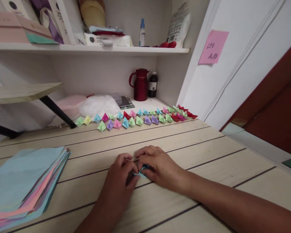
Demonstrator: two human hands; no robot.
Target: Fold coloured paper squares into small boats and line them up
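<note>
A small piece of folded blue paper (pixel 142 172) is pinched between my two hands just above the striped wooden table (pixel 184 210). My left hand (pixel 122 173) closes on its left side with thumb and fingertips. From the right, my right hand (pixel 157 165) grips the other side, its fingers curled over and hiding much of the paper. Beyond my hands, rows of small folded paper boats (pixel 125 123) in several colours line the table's far edge. To the left lies a stack of coloured paper sheets (pixel 26 181), with light blue on top.
Behind the boats stand a dark red jug (pixel 140 84) and a dark bottle (pixel 153 84). A white plastic bag (pixel 98 106) lies to their left. A raised wooden shelf (pixel 26 92) on black legs (pixel 58 111) stands at the left. A pink note (pixel 213 47) sticks to the right wall.
</note>
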